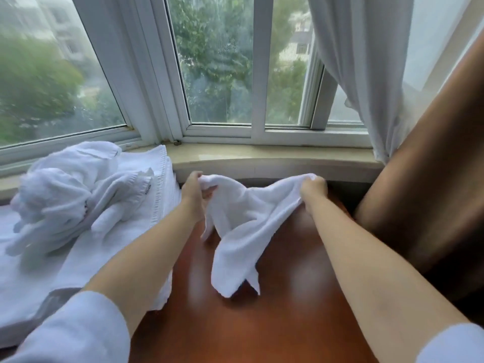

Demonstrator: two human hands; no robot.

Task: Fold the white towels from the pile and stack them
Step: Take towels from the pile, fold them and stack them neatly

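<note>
A: How is the towel (243, 226) held?

B: Its far edge is pinched by curled fingers of the left hand (192, 192) and right hand (313, 189), above the table (288, 297).

A: Handling?

B: Soft, light, limp; corners should be gripped. The pile (70, 189) is left.

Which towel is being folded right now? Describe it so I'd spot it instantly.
Below the window sill, over the reddish wooden table, one small white towel hangs stretched between the left hand and right hand. Unlike the crumpled pile at left, it is lifted and spread.
</note>
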